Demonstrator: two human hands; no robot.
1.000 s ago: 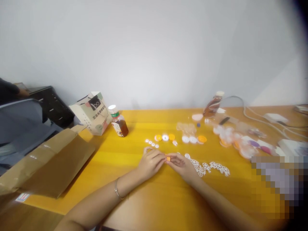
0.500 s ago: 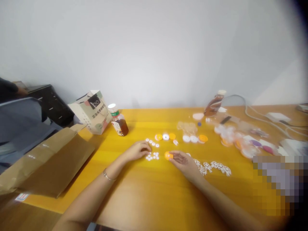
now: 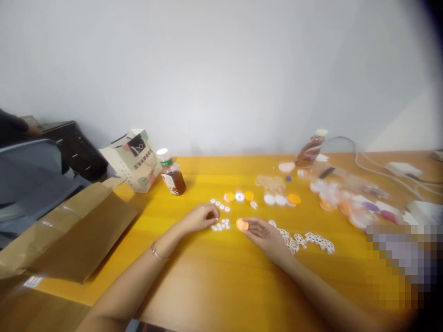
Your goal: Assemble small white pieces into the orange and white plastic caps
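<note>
My right hand (image 3: 265, 236) grips a round orange disc (image 3: 242, 224) between thumb and fingers, just above the table. With thumb and forefinger pinched together, my left hand (image 3: 202, 217) is at the edge of a cluster of small white discs (image 3: 220, 226); one small white disc (image 3: 216, 219) shows at its fingertips. More small white discs (image 3: 222, 206) lie in a slanting row behind. White openwork wheel-like pieces (image 3: 320, 241) are strewn right of my right hand. Farther back lie orange discs (image 3: 294, 199) and white discs (image 3: 269, 199).
On the left are a tilted brown paper bag (image 3: 69, 230), a printed gift bag (image 3: 133, 161) and a drink bottle (image 3: 172, 177). Another bottle (image 3: 309, 150), clear plastic pieces (image 3: 272, 182), a blurred heap of parts (image 3: 346, 203) and white cables (image 3: 374, 168) occupy the back right.
My left fingers have closed into a pinch beside the small white discs. The orange disc in my right hand has turned slightly and shows a paler face.
</note>
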